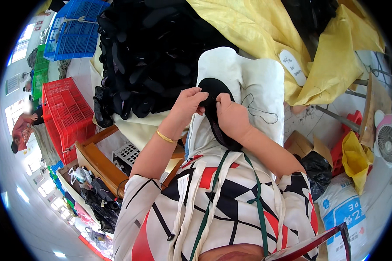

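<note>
A black slipper-like fabric piece (215,85) with a rounded end lies over my lap, its narrower part running down toward my body. My left hand (188,104) pinches its edge on the left, fingertips bent together. Close beside it, my right hand (233,116) is closed on the same piece, knuckles up. Whether a needle sits between the fingers is too small to make out. Under both hands a white cloth (265,82) covers my lap. A loop of dark thread (262,113) lies on it to the right of my right hand.
A big heap of similar black pieces (154,54) lies ahead to the left. Yellow sheeting (252,21) bears a white sole-shaped card (293,67). Red (67,113) and blue crates (76,32), a wooden drawer (98,158) and another person (24,128) are left; a fan (385,141) stands right.
</note>
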Demonstrator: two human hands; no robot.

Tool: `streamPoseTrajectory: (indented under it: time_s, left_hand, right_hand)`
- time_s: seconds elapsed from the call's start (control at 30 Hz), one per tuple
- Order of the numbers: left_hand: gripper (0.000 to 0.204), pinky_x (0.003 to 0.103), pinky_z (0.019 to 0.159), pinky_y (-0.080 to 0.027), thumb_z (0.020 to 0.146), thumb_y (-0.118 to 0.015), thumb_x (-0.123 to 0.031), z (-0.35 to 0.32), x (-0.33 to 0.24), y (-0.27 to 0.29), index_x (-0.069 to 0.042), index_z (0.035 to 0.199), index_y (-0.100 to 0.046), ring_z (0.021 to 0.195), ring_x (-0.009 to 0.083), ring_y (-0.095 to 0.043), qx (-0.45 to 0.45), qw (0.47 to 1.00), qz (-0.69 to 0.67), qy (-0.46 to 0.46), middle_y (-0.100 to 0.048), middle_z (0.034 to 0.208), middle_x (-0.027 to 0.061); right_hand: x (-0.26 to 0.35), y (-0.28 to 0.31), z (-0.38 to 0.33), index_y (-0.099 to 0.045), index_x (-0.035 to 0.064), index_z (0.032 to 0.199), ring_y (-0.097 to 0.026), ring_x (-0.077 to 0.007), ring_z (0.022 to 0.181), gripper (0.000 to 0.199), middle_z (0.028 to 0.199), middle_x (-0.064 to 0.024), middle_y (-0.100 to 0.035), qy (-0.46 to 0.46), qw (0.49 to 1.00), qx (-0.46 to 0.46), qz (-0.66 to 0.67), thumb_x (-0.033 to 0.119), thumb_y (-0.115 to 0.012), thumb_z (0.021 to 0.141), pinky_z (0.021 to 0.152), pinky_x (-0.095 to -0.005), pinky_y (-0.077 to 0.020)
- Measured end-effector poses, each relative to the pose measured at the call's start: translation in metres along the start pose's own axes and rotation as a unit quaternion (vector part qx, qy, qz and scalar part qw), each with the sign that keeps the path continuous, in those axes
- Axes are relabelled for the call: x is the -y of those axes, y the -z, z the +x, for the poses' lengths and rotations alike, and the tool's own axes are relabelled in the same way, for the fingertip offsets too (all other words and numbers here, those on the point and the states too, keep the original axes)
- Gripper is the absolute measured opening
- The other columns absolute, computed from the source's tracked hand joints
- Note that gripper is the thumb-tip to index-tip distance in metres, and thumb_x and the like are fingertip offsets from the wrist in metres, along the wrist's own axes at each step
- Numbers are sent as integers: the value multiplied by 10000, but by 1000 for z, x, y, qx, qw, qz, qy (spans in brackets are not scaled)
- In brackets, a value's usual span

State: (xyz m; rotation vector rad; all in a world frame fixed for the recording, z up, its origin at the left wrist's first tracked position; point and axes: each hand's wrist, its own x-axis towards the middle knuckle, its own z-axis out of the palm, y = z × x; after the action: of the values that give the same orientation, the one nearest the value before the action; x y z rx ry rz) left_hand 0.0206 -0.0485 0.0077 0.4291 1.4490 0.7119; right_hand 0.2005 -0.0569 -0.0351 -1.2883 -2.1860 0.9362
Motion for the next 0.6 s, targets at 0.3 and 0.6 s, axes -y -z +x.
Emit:
streamPoseTrajectory:
  time_s: [0.3, 0.6]
  left_hand:
    - [106, 221, 553, -478, 892, -699, -143, -3, 11, -10, -40, 867, -697, 578, 55, -541, -20, 998, -12, -66, -637, 763, -24]
    - [161, 210, 534, -469, 905, -718, -178, 3, 19, -10, -28, 855, -691, 585, 54, -540, -20, 992, 56, -107, -628, 746, -22]
  right_hand:
    - [1, 37, 33, -543, 65, 1033, -639, -407, 702, 113, 754, -169, -653, -38, 990, 52, 129, 151, -546, 959, 641, -491, -493]
    - [0, 19, 67, -553, 71, 975, -613, -204, 593, 137, 872, -75, -669, -84, 912, -59, 396, 197, -525, 1023, 558, -329, -496]
